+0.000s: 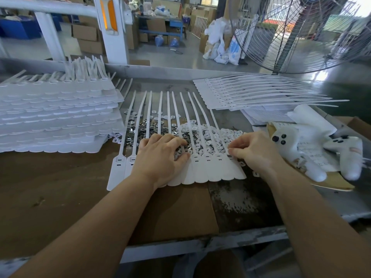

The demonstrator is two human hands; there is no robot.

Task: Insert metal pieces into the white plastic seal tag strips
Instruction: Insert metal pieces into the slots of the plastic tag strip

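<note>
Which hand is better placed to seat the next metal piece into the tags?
Probably the right hand: its fingertips pinch at the slot of the last tag on the right of the sheet of tags. The left hand lies across the sheet's middle, fingers in the loose pieces.

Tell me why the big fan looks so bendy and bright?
In the head view, the wide-angle lens curves the fan and the table edge; daylight behind washes out the top right corner; both hands look fairly sharp.
</note>
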